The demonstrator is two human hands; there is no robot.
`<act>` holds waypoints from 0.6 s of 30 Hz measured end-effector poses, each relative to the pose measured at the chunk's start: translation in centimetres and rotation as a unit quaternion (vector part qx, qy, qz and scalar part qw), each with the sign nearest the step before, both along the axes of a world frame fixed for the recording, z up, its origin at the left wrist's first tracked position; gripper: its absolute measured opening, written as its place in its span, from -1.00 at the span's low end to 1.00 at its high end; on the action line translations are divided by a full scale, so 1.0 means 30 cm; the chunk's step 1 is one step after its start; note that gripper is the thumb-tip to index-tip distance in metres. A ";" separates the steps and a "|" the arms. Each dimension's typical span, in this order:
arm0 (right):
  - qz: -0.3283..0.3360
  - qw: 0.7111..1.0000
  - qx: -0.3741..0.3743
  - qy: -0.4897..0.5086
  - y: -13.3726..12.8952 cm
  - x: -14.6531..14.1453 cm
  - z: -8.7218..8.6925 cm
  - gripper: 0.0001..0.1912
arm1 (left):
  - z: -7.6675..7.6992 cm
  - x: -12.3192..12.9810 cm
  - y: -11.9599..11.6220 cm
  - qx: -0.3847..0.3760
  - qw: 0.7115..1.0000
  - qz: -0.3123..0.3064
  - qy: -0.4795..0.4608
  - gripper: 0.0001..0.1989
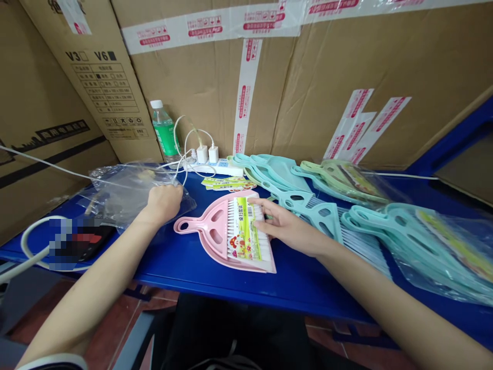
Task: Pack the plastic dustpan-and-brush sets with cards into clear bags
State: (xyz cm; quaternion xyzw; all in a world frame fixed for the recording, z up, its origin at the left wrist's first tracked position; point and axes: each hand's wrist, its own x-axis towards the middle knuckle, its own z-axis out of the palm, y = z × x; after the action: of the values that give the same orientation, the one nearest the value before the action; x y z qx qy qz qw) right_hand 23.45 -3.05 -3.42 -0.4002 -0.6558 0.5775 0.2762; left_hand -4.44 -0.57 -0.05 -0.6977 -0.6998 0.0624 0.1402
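Observation:
A pink dustpan [208, 237] lies on the blue table [181, 275] with its handle to the left. On it rests a pink brush with white bristles [264, 245], and a printed label card [246, 231] lies across the bristles. My right hand [275, 223] touches the right side of the brush and card, fingers apart. Over at the left, my left hand [165, 203] is closed on the edge of clear plastic bags [127, 192].
Mint brushes and dustpans [319, 218], some bagged [435, 246], lie at the right. Label cards [227, 184], a power strip [227, 167] with cables and a green bottle [165, 133] stand behind. A phone [87, 241] lies left. Cardboard boxes [200, 77] line the back.

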 end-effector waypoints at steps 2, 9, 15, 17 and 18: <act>0.002 1.000 0.001 0.006 0.001 0.003 0.001 -0.45 | 0.000 -0.006 0.000 0.000 1.000 -0.003 -0.004 -0.70; -0.017 1.000 -0.021 0.010 -0.005 0.008 0.019 -0.47 | 0.032 0.008 -0.012 -0.013 1.000 0.017 0.006 -0.68; -0.042 0.997 -0.052 0.024 -0.008 0.001 0.022 -0.54 | 0.080 0.035 -0.026 -0.014 0.998 0.063 0.022 -0.62; -0.028 0.998 -0.048 0.042 -0.003 0.005 0.011 -0.50 | 0.087 0.037 -0.028 -0.020 0.996 0.083 0.022 -0.60; -0.021 0.998 -0.045 0.049 0.001 0.008 0.005 -0.48 | 0.089 0.038 -0.028 -0.023 0.995 0.092 0.020 -0.59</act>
State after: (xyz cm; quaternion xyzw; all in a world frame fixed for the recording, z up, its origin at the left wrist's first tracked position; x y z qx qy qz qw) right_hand 23.69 -3.03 -3.28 -0.3968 -0.6064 0.6194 0.3020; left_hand -3.31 -1.42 2.61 -0.6321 -0.7564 0.1046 0.1318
